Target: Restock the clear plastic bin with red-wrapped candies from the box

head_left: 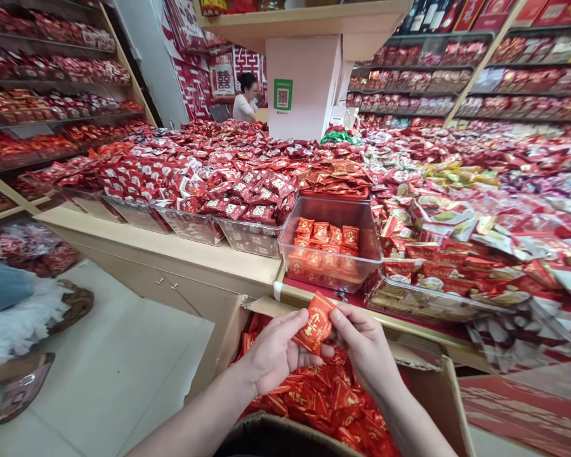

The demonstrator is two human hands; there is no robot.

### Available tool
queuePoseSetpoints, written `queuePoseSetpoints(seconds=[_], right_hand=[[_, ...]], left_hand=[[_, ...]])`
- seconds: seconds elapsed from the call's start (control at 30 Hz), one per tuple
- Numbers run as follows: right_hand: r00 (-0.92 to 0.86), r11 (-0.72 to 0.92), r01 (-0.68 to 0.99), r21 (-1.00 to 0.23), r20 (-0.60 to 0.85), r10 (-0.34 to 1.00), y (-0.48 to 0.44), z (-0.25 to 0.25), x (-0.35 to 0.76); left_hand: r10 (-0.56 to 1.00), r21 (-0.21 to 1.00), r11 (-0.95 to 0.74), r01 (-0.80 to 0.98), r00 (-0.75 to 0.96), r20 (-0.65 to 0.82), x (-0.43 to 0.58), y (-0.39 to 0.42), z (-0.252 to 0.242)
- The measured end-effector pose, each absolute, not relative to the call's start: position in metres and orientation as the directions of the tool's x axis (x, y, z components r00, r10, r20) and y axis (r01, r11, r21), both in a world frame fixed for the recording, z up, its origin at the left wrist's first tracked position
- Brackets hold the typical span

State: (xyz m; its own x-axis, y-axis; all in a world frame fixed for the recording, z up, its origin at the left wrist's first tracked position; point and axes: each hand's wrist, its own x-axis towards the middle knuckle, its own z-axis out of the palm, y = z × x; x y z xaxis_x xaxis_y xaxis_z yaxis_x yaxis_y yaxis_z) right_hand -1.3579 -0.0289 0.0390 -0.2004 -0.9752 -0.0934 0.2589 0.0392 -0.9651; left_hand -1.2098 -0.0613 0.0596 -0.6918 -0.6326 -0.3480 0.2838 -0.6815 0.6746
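Between my two hands is a red candy packet [315, 322] with gold lettering, its printed face turned up towards me. My left hand [278, 349] grips its left side, thumb on top and fingers beneath. At the packet's upper right edge, my right hand [361, 339] pinches it between thumb and fingers. Below both hands stands an open cardboard box [450, 397] full of loose red packets [326, 400] of the same look. Just beyond, a clear plastic bin [330, 270] holds orange-red packets [330, 238] laid in rows.
Bins heaped with maroon packets [252, 197] line the counter [209, 263] on the left. Durian packets [438, 270] fill a bin on the right. A white pillar [302, 70] rises behind. A person [245, 101] sits at the back; another person's foot [23, 381] is at left.
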Motion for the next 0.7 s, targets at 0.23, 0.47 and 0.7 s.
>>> queuePoseSetpoints(seconds=[0.23,0.47,0.7], right_hand=[[-0.317,-0.052,0.226,-0.973,-0.022,-0.948,-0.027,0.036,-1.352],[-0.198,-0.004,0.538,-0.843,-0.121,-0.973,-0.028,0.041,-1.342],[-0.251,0.021,0.405,-0.914,-0.133,-0.959,-0.029,0.031,-1.341]], left_hand=[[-0.690,0.656,-0.664,0.359,-0.633,-0.352,-1.211,-0.061,0.065],[-0.969,0.943,-0.132,0.306,-0.241,-0.057,-1.226,-0.066,0.056],[-0.941,0.964,-0.107,0.242,-0.337,-0.020,-1.221,-0.061,0.051]])
